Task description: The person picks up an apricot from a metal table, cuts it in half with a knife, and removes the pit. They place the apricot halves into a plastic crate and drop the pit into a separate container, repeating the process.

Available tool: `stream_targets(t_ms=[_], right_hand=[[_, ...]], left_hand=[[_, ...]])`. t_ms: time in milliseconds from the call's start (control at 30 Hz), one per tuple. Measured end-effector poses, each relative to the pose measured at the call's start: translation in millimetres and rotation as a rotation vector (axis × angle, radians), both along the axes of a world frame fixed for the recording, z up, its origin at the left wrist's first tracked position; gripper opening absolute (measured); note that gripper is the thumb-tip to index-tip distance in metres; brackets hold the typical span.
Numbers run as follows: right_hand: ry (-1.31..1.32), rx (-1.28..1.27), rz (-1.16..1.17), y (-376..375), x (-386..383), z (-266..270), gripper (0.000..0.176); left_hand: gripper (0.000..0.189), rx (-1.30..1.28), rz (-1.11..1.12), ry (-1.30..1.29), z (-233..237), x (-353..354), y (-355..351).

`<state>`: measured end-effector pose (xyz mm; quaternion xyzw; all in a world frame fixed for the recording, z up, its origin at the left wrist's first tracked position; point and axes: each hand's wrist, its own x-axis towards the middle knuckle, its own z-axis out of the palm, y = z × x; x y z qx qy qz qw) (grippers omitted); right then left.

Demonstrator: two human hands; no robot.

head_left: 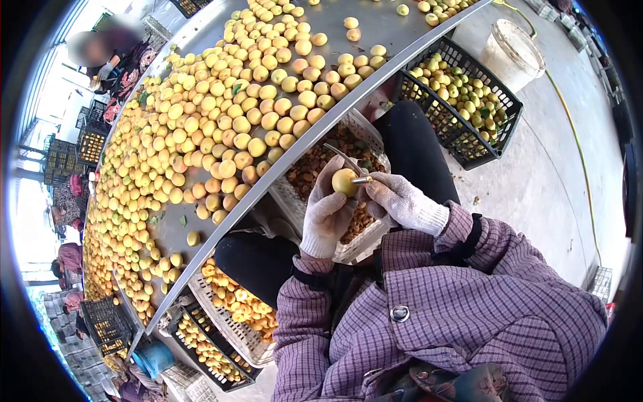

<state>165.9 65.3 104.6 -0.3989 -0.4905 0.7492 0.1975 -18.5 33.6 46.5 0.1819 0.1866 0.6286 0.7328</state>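
There is one camera. It sits on the person's head and looks forward and down. The left hand (326,216) and the right hand (400,199) are close to it, near the middle of the picture, over the lap. The picture is round and bent at the edges, and tipped, so the bench (383,28) runs slanted across the top left. The floor (556,167) shows on the right.
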Motion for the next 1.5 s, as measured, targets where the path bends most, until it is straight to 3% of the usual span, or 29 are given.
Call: stream_targets(t_ms=[167, 233, 433, 567, 633, 667, 700, 767, 833, 900, 967, 1033, 1100, 1233, 1367, 1500], right_hand=[[-0.137, 0.249, -0.031, -2, -5, -17, 0.035], [-0.482, 0.406, 0.015, -3, -7, -4, 0.034], [-0.22, 0.398, -0.17, -9, -16, -56, 0.037], [-0.363, 0.309, -0.129, -4, -22, -49, 0.041], [-0.317, 0.243, -0.119, 0, -25, -53, 0.042], [-0.324, 0.284, -0.111, 0, -27, -60, 0.043], [-0.33, 0.325, -0.106, 1, -31, -58, 0.043], [-0.46, 0.317, -0.062, 3, -29, -48, 0.041], [-0.514, 0.576, 0.005, 6, -29, -41, 0.039], [-0.832, 0.838, 0.17, 18, -32, -32, 0.035], [-0.848, 1.043, 0.199, 30, -29, -31, 0.034], [-0.846, 1.06, 0.111, 27, -27, -26, 0.031], [-0.699, 0.82, -0.034, 18, -24, -26, 0.03], [-0.561, 0.227, 0.105, -3, -22, -32, 0.04], [-0.507, 0.371, 0.069, -10, -23, -35, 0.035], [-0.53, 0.295, 0.11, -8, -23, -28, 0.036]], left_hand=[[0.057, -0.018, 0.031, 0.023, -1, 4, -2], [0.056, -0.028, 0.028, 0.04, -1, 7, -2], [0.052, -0.122, 0.079, 0.18, 2, 17, -9], [0.045, -0.181, 0.166, 0.362, 9, 20, -11], [0.042, -0.15, 0.239, 0.468, 8, 20, -11], [0.039, -0.093, 0.269, 0.711, 4, 16, -10], [0.039, -0.092, 0.265, 0.717, 3, 14, -11], [0.038, -0.089, 0.296, 0.701, 1, 15, -11], [0.037, -0.142, 0.269, 0.581, -5, 15, -10], [0.037, -0.232, 0.206, 0.134, -6, 17, -11], [0.034, -0.224, 0.225, 0.106, -21, 13, -5], [0.036, -0.219, 0.292, -0.001, -24, 12, -4], [0.037, -0.169, 0.298, -0.069, -24, 8, -1], [0.041, -0.117, 0.314, -0.045, -12, 10, 1], [0.043, 0.012, 0.247, -0.06, -8, 14, 0], [0.045, 0.001, 0.248, -0.04, -2, 16, 0]])
